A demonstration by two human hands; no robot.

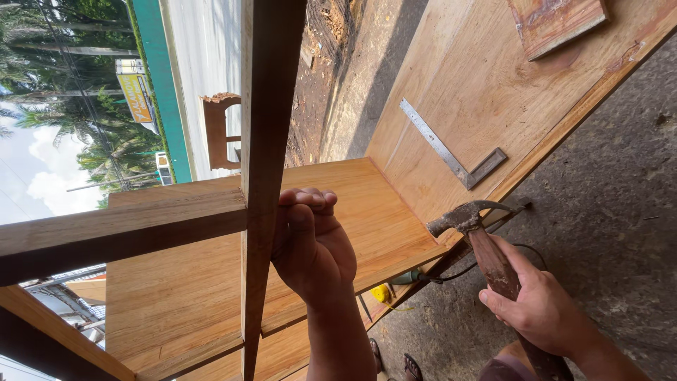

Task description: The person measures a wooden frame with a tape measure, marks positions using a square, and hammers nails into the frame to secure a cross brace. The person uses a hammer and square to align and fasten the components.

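Nearest the camera, a narrow upright wooden strip (262, 176) is seen running from the top of the view to the bottom, and the left hand (310, 247) is pressed against its right edge. Its fingers (310, 201) are curled tightly towards the strip, pinched as if on something small, though whether anything is actually held between them cannot be told (the spot is hidden by the knuckles). A horizontal wooden rail (120, 233) is crossed by the strip just left of that hand.

To the right and lower, a claw hammer (486, 254) is gripped by the right hand (539, 307): the worn reddish handle is enclosed by the fingers well below the head, and the steel head is raised, tilted up and to the left, well apart from the strip and the left hand.

Behind both, a large flat wooden panel (465, 85) is laid out, and a metal try square (451, 152) is rested on it. Grey concrete ground (606, 212) is seen at the right.
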